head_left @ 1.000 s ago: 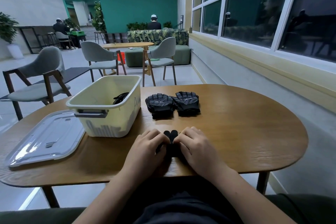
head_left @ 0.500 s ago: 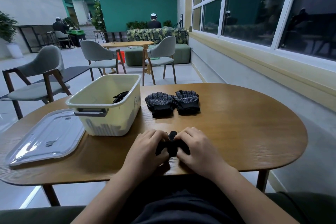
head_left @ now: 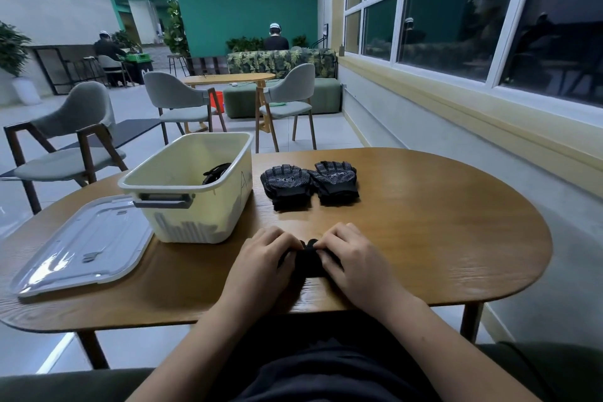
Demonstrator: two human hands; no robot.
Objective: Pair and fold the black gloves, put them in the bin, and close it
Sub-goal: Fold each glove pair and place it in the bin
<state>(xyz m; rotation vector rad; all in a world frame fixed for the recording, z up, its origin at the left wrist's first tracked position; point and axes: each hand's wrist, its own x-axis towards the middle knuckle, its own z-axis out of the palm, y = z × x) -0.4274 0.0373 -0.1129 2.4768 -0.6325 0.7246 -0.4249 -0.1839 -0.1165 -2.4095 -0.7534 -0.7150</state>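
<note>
Both hands' fingers [head_left: 284,241] around black gloves [head_left: 308,264]

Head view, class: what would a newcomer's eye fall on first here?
The left hand and right hand gripping a black glove at the near edge of the wooden table. Then the open cream bin left of them, its clear lid flat beside it, and two patterned gloves side by side behind the hands.
</note>
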